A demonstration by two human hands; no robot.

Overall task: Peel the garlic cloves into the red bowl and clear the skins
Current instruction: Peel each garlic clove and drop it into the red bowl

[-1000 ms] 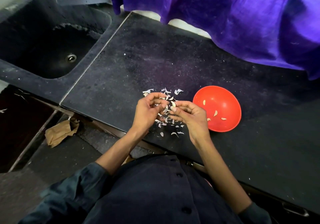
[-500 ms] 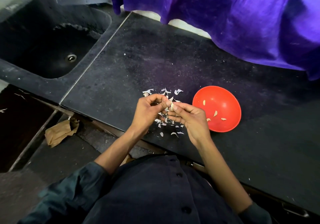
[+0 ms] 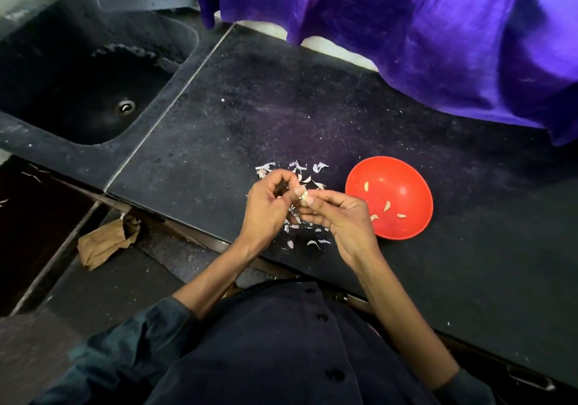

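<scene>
Big dark surface [image 3: 312,116] w/ sink [image 3: 78,70] at far left, purple cloth [image 3: 406,29] hanging at back. Brown paper scrap [image 3: 104,242] down on floor.

Red bowl [image 3: 389,201] on surface, just right of hands, w/ a few peeled bits inside. Could get bumped by right wrist & slide or tip; sits close.

Left hand [image 3: 269,207] & right hand [image 3: 341,213] up together over surface, near front edge. Both w/ fingers curled in, tips pinching same small garlic clove [image 3: 304,197] between them. Can't tell how much skin left on it; too small.

Pile of skins [image 3: 297,173] under & round hands, some near front edge.

What could go wrong, prob.:
- Clove tiny & slippy, so could pop out of pinch, fall in skins pile or off edge to floor.
- Skins v. light; quick hand move or puff of air could push them off edge or into bowl, mixing w/ peeled bits.
- Nail digging too hard could break clove.
- Skin could stick to fingers & get dropped into bowl w/ clove.
</scene>
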